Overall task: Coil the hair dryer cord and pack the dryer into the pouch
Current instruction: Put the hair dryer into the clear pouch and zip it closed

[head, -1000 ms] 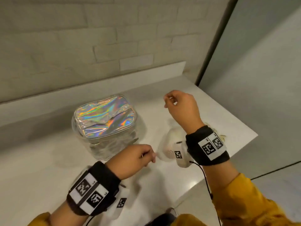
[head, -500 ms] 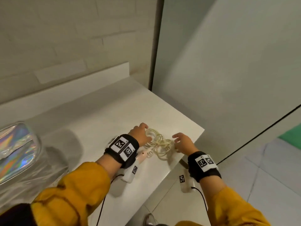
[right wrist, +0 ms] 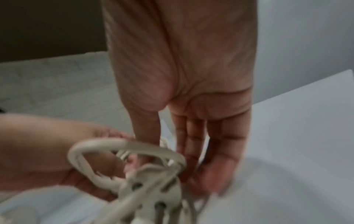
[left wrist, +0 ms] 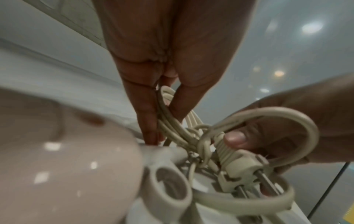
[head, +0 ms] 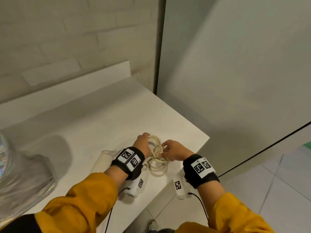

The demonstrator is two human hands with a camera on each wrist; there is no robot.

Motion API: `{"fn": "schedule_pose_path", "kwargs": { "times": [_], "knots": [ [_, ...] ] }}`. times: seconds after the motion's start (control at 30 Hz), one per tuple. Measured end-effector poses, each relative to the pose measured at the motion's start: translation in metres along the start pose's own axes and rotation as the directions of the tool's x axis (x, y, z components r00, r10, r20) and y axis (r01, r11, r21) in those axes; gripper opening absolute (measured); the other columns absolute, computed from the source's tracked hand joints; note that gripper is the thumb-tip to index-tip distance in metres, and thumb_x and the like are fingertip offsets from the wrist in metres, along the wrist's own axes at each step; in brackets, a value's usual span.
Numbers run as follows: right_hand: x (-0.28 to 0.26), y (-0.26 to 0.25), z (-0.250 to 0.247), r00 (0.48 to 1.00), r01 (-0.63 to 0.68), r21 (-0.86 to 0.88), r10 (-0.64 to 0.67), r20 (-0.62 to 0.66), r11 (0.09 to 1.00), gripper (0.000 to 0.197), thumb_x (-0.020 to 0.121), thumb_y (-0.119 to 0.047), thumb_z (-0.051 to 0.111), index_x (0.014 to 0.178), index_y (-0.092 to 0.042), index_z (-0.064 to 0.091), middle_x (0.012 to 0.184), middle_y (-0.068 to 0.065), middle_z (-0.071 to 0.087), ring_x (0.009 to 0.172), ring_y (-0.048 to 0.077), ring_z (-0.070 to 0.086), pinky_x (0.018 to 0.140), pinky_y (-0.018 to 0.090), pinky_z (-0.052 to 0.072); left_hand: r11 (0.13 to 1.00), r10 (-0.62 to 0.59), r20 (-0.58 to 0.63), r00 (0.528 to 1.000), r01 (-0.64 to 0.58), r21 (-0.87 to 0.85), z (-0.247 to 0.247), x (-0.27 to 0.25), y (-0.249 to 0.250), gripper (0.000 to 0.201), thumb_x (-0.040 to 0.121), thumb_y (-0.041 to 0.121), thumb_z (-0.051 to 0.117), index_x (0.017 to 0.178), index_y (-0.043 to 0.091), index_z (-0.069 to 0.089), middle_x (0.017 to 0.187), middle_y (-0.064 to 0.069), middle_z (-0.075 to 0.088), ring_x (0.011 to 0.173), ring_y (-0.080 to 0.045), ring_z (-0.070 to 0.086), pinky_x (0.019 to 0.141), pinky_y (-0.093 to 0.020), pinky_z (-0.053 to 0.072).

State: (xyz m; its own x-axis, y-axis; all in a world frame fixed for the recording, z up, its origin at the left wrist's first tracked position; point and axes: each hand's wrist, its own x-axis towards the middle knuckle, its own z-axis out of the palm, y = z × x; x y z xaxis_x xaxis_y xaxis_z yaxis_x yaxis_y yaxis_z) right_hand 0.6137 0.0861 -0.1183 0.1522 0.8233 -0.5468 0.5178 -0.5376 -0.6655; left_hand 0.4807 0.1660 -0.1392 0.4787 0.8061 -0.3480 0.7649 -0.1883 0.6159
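A: The pouch (head: pixel 20 169) sits far left on the surface (head: pixel 104 125), the dryer (head: pixel 102 160) under the left wrist. How should the cord (head: pixel 155 158) be finished?

B: Left hand (head: pixel 143 143) pinches the loops between straight fingers; keep them bunched while the right hand (head: pixel 173 149), fingers curled on the plug (left wrist: pixel 243 165), tucks it through.

A: The head view hides that plug; the left wrist shows its 2 pins.

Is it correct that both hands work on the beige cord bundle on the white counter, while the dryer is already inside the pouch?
Not quite. The head view shows the dryer lying on the counter beside the left hand, outside the pouch. Both hands, left and right hand, do work on the cord bundle.
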Motion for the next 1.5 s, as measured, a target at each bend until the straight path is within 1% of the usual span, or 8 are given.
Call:
{"fn": "schedule_pose_path", "kwargs": {
  "times": [0.17, 0.33, 0.57, 0.87, 0.97, 1.07, 1.33, 1.5],
  "knots": [
    [0.004, 0.002, 0.003, 1.000, -0.010, 0.008, 0.010, -0.014, 1.000, 0.023, 0.076, -0.017, 0.074, 0.065, -0.014, 0.054, 0.067, 0.004, 0.058, 0.064, 0.021, 0.060, 0.068, 0.032, 0.057, 0.940, 0.273, 0.058, 0.960, -0.254, -0.227, -0.015, -0.029, 0.012, 0.052, 0.075, 0.000, 0.060, 0.112, 0.028, 0.036, 0.117, -0.008, 0.041, 0.107, -0.021, 0.049, 0.077, -0.017, 0.043],
    [0.005, -0.004, 0.004, 0.995, 0.033, -0.108, -0.043, -0.090, 0.994, 0.026, 0.079, -0.005, 0.060, 0.061, -0.018, 0.046, 0.065, 0.000, 0.053, 0.061, 0.015, 0.056, 0.056, 0.025, 0.051, 0.765, 0.379, 0.353, 0.855, -0.504, 0.400, -0.003, -0.077, 0.005, 0.054, 0.063, 0.041, 0.076, 0.110, 0.025, 0.055, 0.144, -0.006, 0.019, 0.133, -0.027, 0.017, 0.113, -0.042, 0.018],
    [0.005, 0.004, 0.007, 0.990, 0.019, 0.000, -0.019, -0.136, 1.000, 0.015, 0.080, -0.004, 0.061, 0.072, -0.012, 0.052, 0.070, 0.002, 0.055, 0.074, 0.028, 0.063, 0.073, 0.042, 0.058, 0.709, 0.307, 0.311, 0.899, -0.434, 0.556, 0.015, -0.075, 0.008, 0.047, 0.091, 0.012, 0.045, 0.135, 0.002, 0.034, 0.148, -0.018, 0.023, 0.131, -0.033, 0.030, 0.103, -0.035, 0.031],
    [0.001, -0.001, 0.007, 0.995, 0.017, -0.079, -0.025, -0.092, 0.997, 0.030, 0.083, -0.010, 0.058, 0.056, -0.017, 0.047, 0.059, -0.001, 0.050, 0.053, 0.009, 0.050, 0.045, 0.011, 0.041, 0.684, 0.280, 0.302, 0.911, -0.410, 0.603, 0.021, -0.074, 0.015, 0.042, 0.088, 0.006, 0.043, 0.129, 0.004, 0.038, 0.136, -0.021, 0.037, 0.116, -0.034, 0.044, 0.092, -0.038, 0.040],
    [0.003, -0.004, 0.006, 0.996, 0.011, -0.053, -0.015, -0.085, 0.999, 0.020, 0.084, -0.013, 0.058, 0.066, -0.012, 0.050, 0.066, 0.000, 0.051, 0.067, 0.021, 0.059, 0.063, 0.023, 0.053, 0.693, 0.279, 0.282, 0.918, -0.396, 0.602, 0.020, -0.075, 0.016, 0.039, 0.088, 0.006, 0.042, 0.127, 0.003, 0.039, 0.135, -0.022, 0.038, 0.112, -0.034, 0.047, 0.089, -0.038, 0.041],
    [0.001, -0.006, 0.008, 0.999, -0.021, 0.109, 0.026, -0.040, 0.994, 0.012, 0.084, -0.013, 0.060, 0.088, -0.005, 0.052, 0.075, 0.006, 0.057, 0.075, 0.029, 0.065, 0.066, 0.032, 0.059, 0.754, 0.276, 0.227, 0.934, -0.357, 0.552, 0.013, -0.073, 0.017, 0.034, 0.088, 0.012, 0.047, 0.120, 0.003, 0.048, 0.129, -0.019, 0.044, 0.111, -0.033, 0.047, 0.087, -0.036, 0.042],
    [-0.005, -0.006, 0.006, 0.996, -0.066, 0.531, 0.019, 0.092, 0.845, 0.027, 0.091, -0.034, 0.050, 0.092, -0.008, 0.058, 0.089, 0.011, 0.065, 0.080, 0.024, 0.063, 0.076, 0.035, 0.056, 0.950, 0.312, 0.006, 0.950, -0.312, 0.030, -0.011, -0.065, 0.008, 0.009, 0.079, 0.019, 0.060, 0.082, 0.013, 0.055, 0.084, -0.007, 0.051, 0.076, -0.024, 0.052, 0.058, -0.024, 0.034],
    [-0.009, -0.017, -0.006, 0.993, 0.062, 0.679, -0.111, 0.029, 0.732, 0.042, 0.085, -0.027, 0.064, 0.117, -0.013, 0.041, 0.084, 0.011, 0.064, 0.064, 0.021, 0.063, 0.063, 0.028, 0.054, 0.939, 0.155, -0.158, 0.975, -0.195, -0.283, -0.028, -0.056, 0.001, 0.014, 0.083, 0.014, 0.058, 0.095, 0.015, 0.050, 0.087, -0.014, 0.065, 0.076, -0.029, 0.062, 0.066, -0.029, 0.047]
  ]
}}
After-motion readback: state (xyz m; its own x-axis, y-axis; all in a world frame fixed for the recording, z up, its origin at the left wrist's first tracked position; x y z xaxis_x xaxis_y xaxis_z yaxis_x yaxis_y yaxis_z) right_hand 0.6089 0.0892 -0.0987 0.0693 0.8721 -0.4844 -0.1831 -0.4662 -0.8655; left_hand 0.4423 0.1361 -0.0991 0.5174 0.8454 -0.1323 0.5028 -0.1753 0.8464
